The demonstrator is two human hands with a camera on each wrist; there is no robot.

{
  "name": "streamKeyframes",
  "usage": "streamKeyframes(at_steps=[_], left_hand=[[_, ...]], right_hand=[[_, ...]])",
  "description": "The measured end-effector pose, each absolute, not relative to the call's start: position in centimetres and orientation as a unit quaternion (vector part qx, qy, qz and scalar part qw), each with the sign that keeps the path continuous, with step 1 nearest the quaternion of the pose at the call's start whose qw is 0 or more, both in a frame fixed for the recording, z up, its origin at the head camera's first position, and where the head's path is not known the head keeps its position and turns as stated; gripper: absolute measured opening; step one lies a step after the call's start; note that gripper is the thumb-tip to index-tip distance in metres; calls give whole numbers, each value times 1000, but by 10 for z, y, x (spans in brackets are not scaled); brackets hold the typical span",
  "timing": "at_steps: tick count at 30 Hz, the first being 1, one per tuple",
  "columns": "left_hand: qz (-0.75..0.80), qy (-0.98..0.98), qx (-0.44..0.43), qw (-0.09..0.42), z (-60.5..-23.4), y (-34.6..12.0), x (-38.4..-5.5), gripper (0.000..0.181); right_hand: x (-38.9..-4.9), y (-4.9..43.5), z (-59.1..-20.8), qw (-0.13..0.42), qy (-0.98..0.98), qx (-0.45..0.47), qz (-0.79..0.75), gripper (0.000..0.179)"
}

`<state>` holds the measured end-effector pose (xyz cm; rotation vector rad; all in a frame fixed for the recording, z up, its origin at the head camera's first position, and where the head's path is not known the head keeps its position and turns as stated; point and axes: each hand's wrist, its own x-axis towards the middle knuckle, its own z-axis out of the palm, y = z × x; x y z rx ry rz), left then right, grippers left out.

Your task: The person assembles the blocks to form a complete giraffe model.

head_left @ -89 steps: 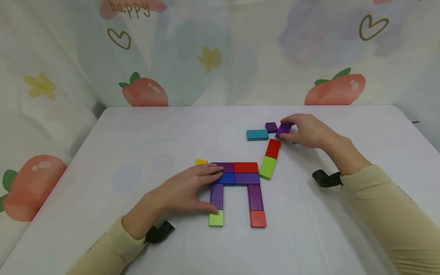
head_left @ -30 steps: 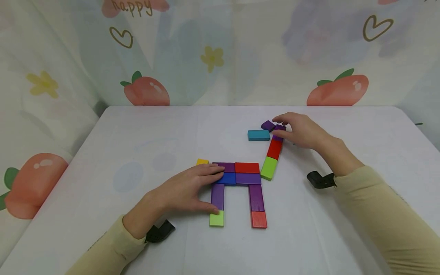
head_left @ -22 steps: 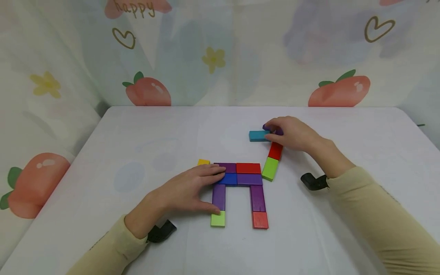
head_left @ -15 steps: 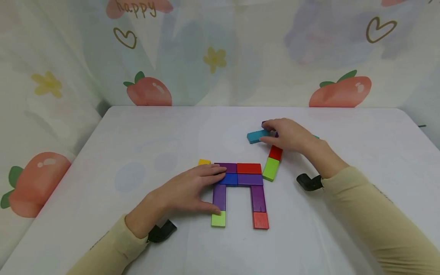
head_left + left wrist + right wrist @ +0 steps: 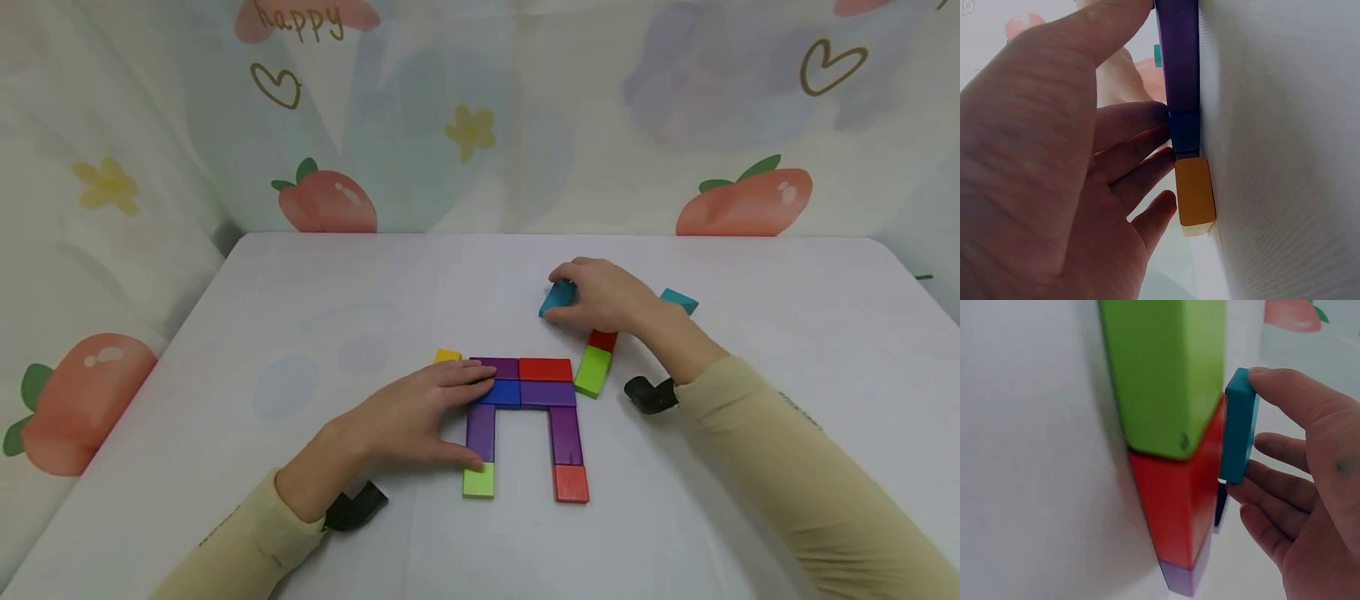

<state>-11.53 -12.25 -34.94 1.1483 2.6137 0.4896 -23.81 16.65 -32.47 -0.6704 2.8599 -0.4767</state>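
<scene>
My right hand (image 5: 611,296) pinches a teal block (image 5: 558,297) between thumb and fingers at the back of the table, turned at an angle. The right wrist view shows this teal block (image 5: 1239,434) beside a slanted row of lime (image 5: 1154,375), red (image 5: 1169,500) and purple (image 5: 1179,578) blocks. In the head view the hand hides the purple end of that row. My left hand (image 5: 405,417) rests against the flat block figure, fingertips on the purple block (image 5: 501,367) and blue block (image 5: 504,392), thumb at the lime block (image 5: 478,481).
The figure also has a red block (image 5: 545,370) on top and a right leg of purple (image 5: 566,436) and red (image 5: 572,483) blocks. A yellow block (image 5: 447,355) sits at its upper left. Another teal block (image 5: 679,301) lies behind my right wrist.
My right hand set a purple block at the far end of the red one and let go. It then moved left, gripped the teal block and turned it. My left hand stayed put.
</scene>
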Motion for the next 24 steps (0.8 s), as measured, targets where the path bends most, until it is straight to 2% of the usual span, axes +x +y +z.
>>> streamKeyframes(at_steps=[11, 24], left_hand=[[167, 895, 395, 122, -349, -124, -115, 91], [169, 896, 394, 120, -348, -122, -112, 91]], right_hand=[[-254, 200, -300, 82, 959, -195, -186, 56], [-266, 231, -300, 89, 964, -159, -195, 60]])
